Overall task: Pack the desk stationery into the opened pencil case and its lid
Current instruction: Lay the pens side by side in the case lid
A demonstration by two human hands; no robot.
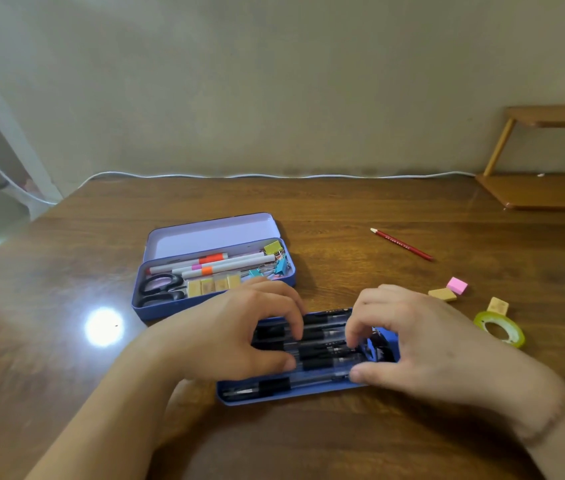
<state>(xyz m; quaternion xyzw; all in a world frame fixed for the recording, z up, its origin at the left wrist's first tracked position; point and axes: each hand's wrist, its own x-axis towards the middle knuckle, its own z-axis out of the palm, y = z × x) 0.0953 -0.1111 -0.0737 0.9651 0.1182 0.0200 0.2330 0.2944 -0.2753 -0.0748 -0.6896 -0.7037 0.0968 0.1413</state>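
Your left hand (239, 336) and right hand (409, 336) curled their fingers onto the pens (322, 344) lying in the near blue tray (294, 396), seemingly squaring them into rows. Beyond stood the part-filled pencil case (156, 310); the loose erasers (447, 291), tape roll (501, 330) and red pencil (402, 244) probably came next.

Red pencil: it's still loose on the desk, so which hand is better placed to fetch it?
The right hand. The red pencil lies beyond it on the right; the left hand would have to cross over.
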